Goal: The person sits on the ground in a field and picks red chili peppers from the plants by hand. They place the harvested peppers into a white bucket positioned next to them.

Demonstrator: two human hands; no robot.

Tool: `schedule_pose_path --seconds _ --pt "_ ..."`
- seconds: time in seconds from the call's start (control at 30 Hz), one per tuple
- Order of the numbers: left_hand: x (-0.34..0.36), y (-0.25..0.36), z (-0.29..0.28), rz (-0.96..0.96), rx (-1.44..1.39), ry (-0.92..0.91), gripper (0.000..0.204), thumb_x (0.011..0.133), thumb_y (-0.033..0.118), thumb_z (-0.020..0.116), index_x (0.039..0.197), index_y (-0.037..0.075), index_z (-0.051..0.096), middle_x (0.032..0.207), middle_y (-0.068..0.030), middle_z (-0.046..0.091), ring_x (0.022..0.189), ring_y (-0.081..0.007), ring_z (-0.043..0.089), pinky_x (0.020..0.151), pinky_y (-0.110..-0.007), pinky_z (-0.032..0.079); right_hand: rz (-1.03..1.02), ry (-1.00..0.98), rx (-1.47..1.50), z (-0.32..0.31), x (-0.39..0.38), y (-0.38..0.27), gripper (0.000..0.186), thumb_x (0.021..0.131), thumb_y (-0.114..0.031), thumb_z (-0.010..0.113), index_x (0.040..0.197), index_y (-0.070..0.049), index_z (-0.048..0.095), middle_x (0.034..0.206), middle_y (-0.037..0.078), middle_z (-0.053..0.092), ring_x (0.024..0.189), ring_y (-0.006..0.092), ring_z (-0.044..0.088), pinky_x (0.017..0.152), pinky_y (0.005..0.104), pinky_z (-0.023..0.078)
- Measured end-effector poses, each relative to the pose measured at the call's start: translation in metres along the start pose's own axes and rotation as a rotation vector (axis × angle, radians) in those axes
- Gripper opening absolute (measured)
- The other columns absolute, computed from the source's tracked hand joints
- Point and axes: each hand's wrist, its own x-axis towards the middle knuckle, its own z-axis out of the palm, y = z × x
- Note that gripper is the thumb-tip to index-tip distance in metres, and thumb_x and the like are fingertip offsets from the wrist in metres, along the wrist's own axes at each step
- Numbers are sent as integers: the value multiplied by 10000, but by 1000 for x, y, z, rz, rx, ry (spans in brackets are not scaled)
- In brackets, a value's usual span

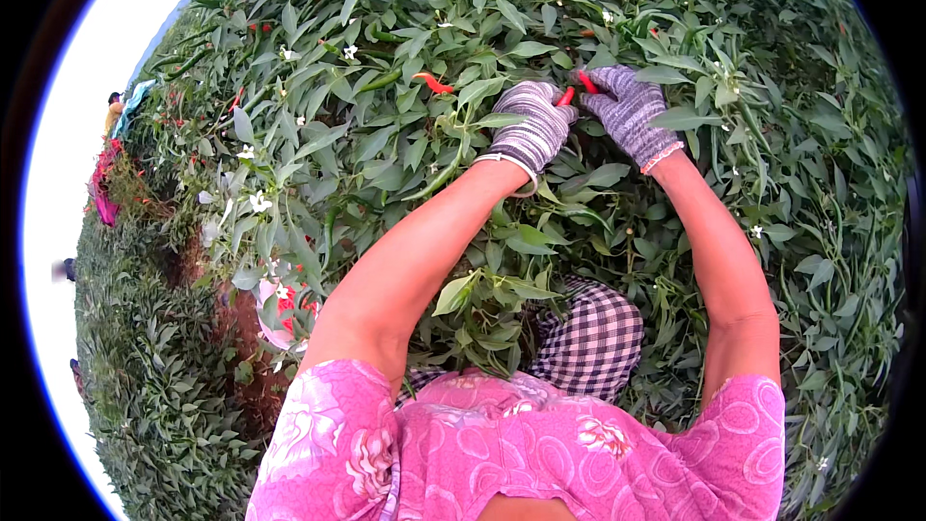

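Observation:
Both my hands wear grey-and-white knit gloves and reach into the leafy chili plants in front of me. My left hand [531, 123] is closed, with a red chili pepper [566, 96] showing between its thumb and fingers. Just to the right, my right hand [632, 114] pinches a second red chili pepper [587, 82] at its fingertips. The two hands almost meet, and leaves partly hide the right fingers. A curved red chili [434, 83] hangs to the left of my left hand, and a green chili [439, 177] hangs below it.
Dense chili plants with white flowers [258, 202] and green chilies surround me. A pink-and-white bag [277, 314] with red contents stands at the left beside a strip of bare soil [253, 357]. Farther left are a magenta bundle [104, 183] and a person [114, 114].

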Motion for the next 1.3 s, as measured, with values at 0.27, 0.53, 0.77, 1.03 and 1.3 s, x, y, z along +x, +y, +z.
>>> schedule_pose_path --seconds 0.27,0.53,0.77,1.03,1.3 --pt "-2 -15 -1 107 -316 -93 267 741 209 672 942 33 660 751 -82 668 634 -131 607 645 -272 480 -184 -328 -346 1 18 -8 208 706 -122 614 909 -84 637 785 140 624 740 329 592 678 402 463" --pt "20 -19 -15 -133 -1052 64 208 873 85 508 1043 -9 582 862 -81 642 663 -111 582 611 -230 496 -142 98 -210 11 2 4 184 693 -26 630 871 -72 637 790 120 567 748 283 573 687 354 460" --pt "35 1 -10 -96 -1252 99 245 844 -7 513 1083 -55 542 967 -126 622 809 -174 608 690 -263 517 294 50 528 17 5 21 147 793 -44 607 934 -31 646 868 29 636 710 103 567 668 234 470" --pt "67 20 -6 45 -962 151 281 823 48 566 1093 -30 561 991 -94 639 873 -141 606 765 -238 463 385 -165 1168 -7 -10 2 153 811 -115 606 896 13 605 740 58 603 582 100 527 527 221 436" --pt "83 39 14 478 -410 -73 579 720 172 617 1263 96 429 1125 -153 569 997 -301 561 836 -322 444 339 -140 1129 -101 -45 -101 382 767 -225 657 1016 49 562 815 122 619 661 198 607 577 294 506"
